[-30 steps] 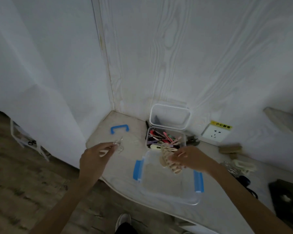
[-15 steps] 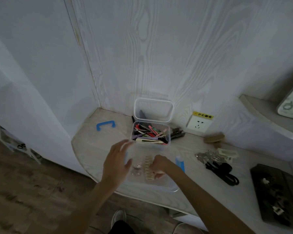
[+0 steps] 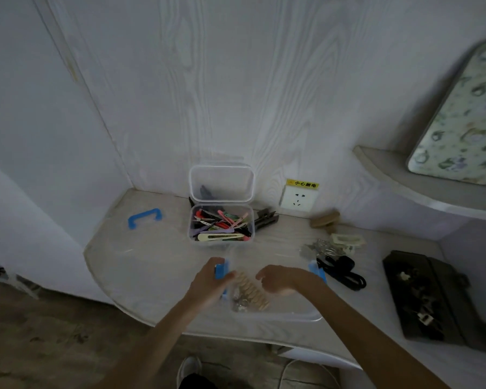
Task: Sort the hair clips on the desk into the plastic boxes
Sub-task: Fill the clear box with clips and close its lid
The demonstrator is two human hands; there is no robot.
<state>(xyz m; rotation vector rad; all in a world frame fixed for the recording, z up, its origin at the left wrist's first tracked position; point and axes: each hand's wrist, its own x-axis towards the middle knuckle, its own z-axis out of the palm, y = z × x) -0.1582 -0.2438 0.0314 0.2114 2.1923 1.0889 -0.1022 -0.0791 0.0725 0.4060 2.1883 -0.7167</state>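
- While both my hands sit at the near clear box [image 3: 275, 314], I'm between clips: the beige claw clip [image 3: 251, 289] and a small metal clip [image 3: 240, 300] lie inside it, at its left end.
- My left hand [image 3: 212, 282] has fingers curled round the box's left blue latch [image 3: 220, 270], gripping it to steady the box.
- My right hand [image 3: 278, 279] hovers over the box interior, fingers loosely curled and holding nothing, as far as the blur lets me judge.
- Far small box [image 3: 222, 226] is full of coloured flat clips, its lid [image 3: 222, 182] propped up against the wall.
- Clips not yet sorted, right of the boxes on the desk [image 3: 152, 262]: cream clip [image 3: 347, 241], silver clips pile [image 3: 321, 248], black clips [image 3: 340, 269], tan clip [image 3: 324, 219] near the socket [image 3: 299, 199], dark clips [image 3: 265, 217] just beside the small box.
- Step: drop-off looks done, so the next pick is due.
- Next move: the right hand should reach right to the silver pile or black clips and pinch one clip clear of its neighbours; they look tangled, so more than one may drag along.
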